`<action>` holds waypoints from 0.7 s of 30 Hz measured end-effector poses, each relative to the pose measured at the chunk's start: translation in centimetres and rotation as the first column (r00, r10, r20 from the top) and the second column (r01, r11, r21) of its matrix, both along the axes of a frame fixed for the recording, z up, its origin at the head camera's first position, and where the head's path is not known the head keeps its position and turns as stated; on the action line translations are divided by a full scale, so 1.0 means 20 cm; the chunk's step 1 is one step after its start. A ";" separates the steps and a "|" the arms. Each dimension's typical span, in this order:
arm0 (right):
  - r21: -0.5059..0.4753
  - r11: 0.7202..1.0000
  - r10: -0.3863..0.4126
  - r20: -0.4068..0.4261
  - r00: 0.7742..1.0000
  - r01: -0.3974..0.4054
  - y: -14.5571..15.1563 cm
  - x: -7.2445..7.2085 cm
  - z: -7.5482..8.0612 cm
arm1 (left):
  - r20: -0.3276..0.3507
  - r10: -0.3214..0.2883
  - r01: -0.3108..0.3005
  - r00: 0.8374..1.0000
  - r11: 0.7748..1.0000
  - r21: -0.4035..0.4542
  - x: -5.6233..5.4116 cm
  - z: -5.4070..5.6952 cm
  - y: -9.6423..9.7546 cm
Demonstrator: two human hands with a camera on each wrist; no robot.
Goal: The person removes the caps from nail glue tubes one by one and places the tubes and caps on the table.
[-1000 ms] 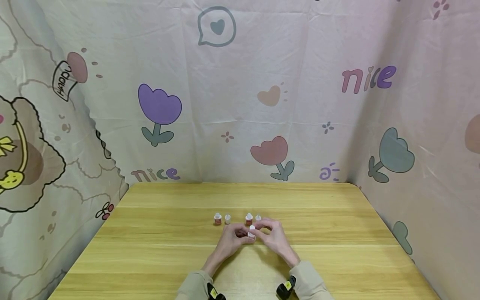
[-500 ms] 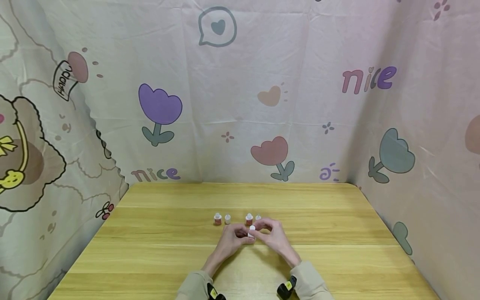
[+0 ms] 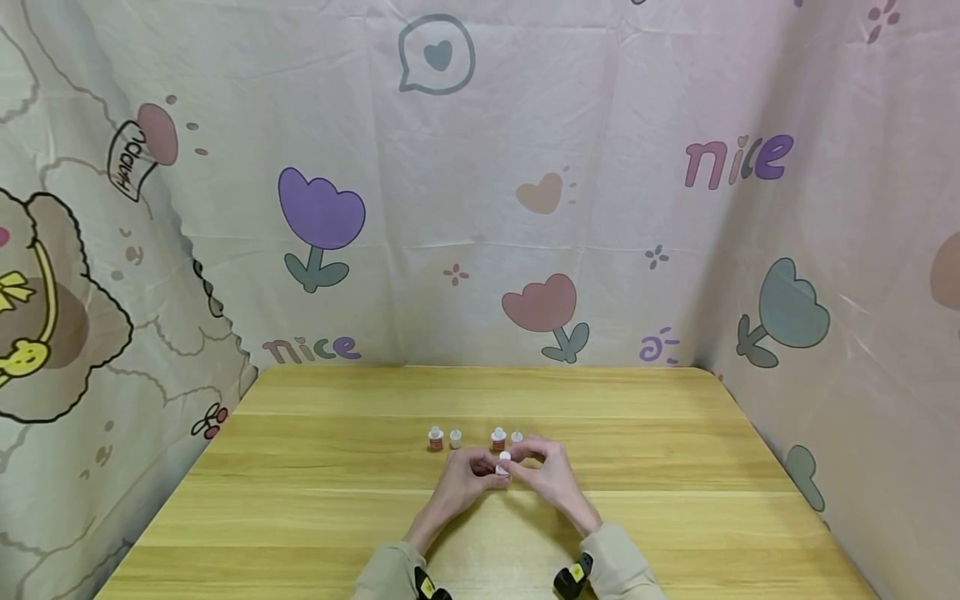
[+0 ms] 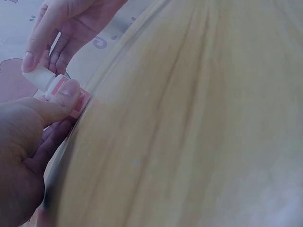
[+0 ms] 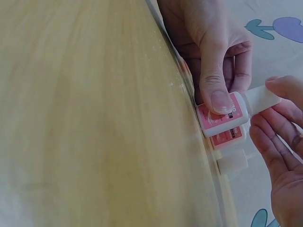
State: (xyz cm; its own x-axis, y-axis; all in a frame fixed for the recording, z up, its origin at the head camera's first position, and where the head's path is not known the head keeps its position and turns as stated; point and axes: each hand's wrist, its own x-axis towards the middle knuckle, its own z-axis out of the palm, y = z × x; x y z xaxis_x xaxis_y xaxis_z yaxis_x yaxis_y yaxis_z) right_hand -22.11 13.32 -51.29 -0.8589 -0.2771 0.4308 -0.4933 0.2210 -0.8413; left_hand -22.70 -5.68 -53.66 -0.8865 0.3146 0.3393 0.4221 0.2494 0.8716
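Between both hands is a small white bottle with a pink label (image 5: 240, 108) and a white cap (image 5: 263, 99). My left hand (image 3: 459, 485) grips the bottle's body, its thumb pressed across the label. On the other side my right hand (image 3: 546, 475) pinches the cap between thumb and fingers. Cap and bottle line up at the neck in the right wrist view. The bottle stands tilted in that view, close over the table. Just behind the hands stand a similar bottle (image 3: 498, 439) and a loose white cap (image 3: 517, 436), partly hidden by my right fingers.
Farther left on the wooden table (image 3: 337, 500) stand another small bottle (image 3: 436, 439) and a white cap (image 3: 456, 439) beside it. A printed cloth (image 3: 450, 167) hangs behind the table's back edge and along both sides.
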 end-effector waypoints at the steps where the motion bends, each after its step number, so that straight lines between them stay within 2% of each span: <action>1: 0.002 1.000 0.007 0.004 1.000 -0.007 0.00 0.00 0.00 | 0.000 -0.002 0.002 1.000 1.000 0.002 0.00 0.00 0.00; 11: -0.020 0.999 0.028 0.057 0.998 -0.027 0.00 0.00 -0.01 | -0.021 -0.019 0.019 1.000 1.000 0.005 0.00 -0.01 -0.01; 21: 0.017 0.998 -0.057 0.058 0.997 0.056 -0.02 0.00 0.00 | 0.010 0.012 -0.012 1.000 1.000 0.011 0.00 0.00 0.00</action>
